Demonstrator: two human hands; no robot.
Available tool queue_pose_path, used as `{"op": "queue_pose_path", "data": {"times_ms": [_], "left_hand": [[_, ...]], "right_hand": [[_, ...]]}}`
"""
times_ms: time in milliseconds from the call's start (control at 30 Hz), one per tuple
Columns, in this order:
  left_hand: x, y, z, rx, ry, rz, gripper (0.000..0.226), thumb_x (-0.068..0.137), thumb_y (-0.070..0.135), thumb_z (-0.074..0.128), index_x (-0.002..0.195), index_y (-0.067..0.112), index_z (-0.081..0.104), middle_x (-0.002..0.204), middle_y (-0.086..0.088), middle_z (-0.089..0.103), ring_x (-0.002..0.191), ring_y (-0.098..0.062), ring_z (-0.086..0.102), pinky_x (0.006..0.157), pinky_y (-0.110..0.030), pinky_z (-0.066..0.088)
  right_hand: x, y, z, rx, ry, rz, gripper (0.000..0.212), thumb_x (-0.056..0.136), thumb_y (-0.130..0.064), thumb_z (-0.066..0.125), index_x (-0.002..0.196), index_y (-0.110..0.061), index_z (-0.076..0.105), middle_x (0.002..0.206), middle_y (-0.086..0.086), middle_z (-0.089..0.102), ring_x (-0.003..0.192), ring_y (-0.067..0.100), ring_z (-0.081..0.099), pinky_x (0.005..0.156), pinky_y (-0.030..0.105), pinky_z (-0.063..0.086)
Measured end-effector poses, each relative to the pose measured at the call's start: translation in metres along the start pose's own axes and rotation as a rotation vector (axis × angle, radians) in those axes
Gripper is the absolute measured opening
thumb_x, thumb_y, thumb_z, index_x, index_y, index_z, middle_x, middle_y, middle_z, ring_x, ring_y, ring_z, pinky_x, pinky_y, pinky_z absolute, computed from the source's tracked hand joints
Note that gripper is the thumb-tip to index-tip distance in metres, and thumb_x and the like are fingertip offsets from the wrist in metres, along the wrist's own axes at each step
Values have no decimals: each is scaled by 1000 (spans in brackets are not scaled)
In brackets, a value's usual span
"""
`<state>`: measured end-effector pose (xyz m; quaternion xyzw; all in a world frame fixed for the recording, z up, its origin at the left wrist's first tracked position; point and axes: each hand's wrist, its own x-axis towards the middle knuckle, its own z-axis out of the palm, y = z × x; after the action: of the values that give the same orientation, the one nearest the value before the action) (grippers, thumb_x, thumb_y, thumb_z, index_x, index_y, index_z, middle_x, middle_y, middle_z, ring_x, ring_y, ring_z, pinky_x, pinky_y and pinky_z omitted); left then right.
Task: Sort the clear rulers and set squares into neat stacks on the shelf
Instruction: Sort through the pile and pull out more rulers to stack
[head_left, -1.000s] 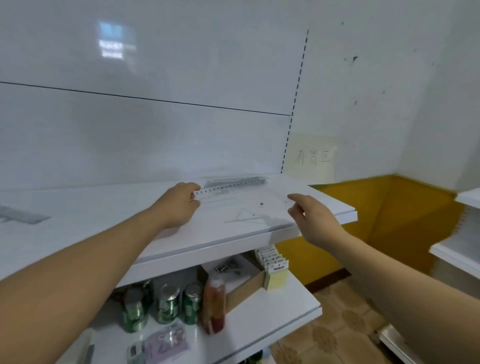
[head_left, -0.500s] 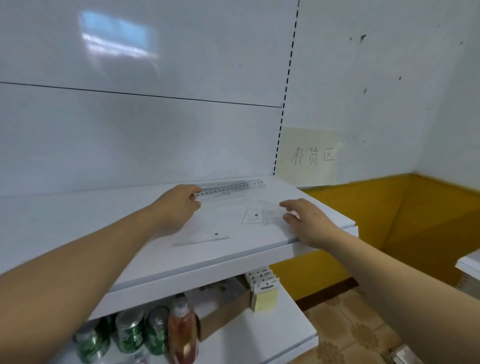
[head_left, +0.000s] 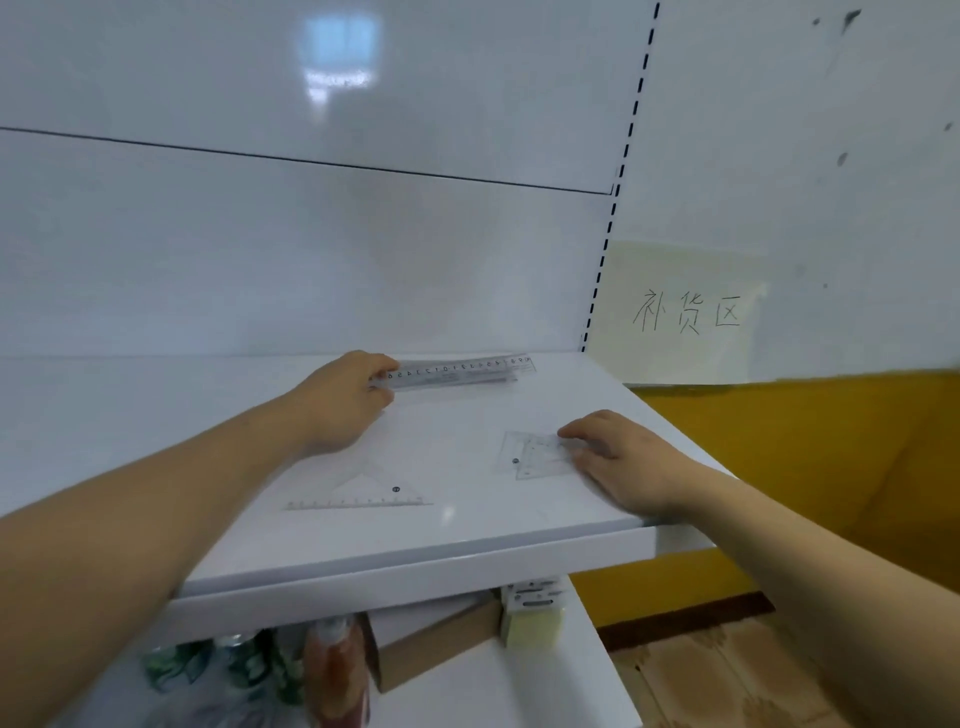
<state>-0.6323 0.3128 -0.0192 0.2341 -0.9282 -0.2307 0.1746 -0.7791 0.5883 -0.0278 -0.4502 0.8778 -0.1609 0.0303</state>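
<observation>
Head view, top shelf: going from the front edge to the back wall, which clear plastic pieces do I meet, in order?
Large set square → small set squares, touched by the right hand → straight rulers, gripped by the left hand.

The white shelf (head_left: 447, 431) carries clear rulers (head_left: 457, 371) reaching rightward from the left hand (head_left: 337, 400), which grips their end. A large set square (head_left: 363, 493) lies flat just nearer than that hand, and small overlapping set squares (head_left: 535, 457) lie under the fingertips of the right hand (head_left: 628, 462).
</observation>
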Motion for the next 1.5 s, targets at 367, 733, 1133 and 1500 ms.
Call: {"op": "queue_pose_path", "data": {"times_ms": [367,733,1133,1500], "left_hand": [[11,13,9,68,-33,-129,42,96,19,49,138,18,44,137,-5,44,118,-22,47,90,-21,31],[49,14,-1,107,-89,-103,20,91,20,52,111,19,54,113,-2,47,104,-16,46,77,-18,33],[62,-10,4,83,-97,-177,45,92,24,56,136,20,48,140,-1,47,127,-18,44,101,-21,29],[36,6,-8,128,-94,-182,67,91,34,58,148,24,25,155,2,24,141,-18,26,111,-26,21]], "right_hand": [[45,31,-23,64,-111,39,54,98,-49,34,147,-26,33,154,-4,27,141,17,26,114,34,18],[82,55,-6,-225,-151,52,70,89,-69,20,149,-34,19,158,-1,16,145,20,15,116,47,15],[81,52,-6,-216,-126,69,62,90,-67,26,144,-35,28,154,-4,24,143,19,19,114,45,16],[103,35,-18,-154,-191,105,72,87,-66,35,145,-24,29,150,4,30,136,26,31,110,44,29]]}}
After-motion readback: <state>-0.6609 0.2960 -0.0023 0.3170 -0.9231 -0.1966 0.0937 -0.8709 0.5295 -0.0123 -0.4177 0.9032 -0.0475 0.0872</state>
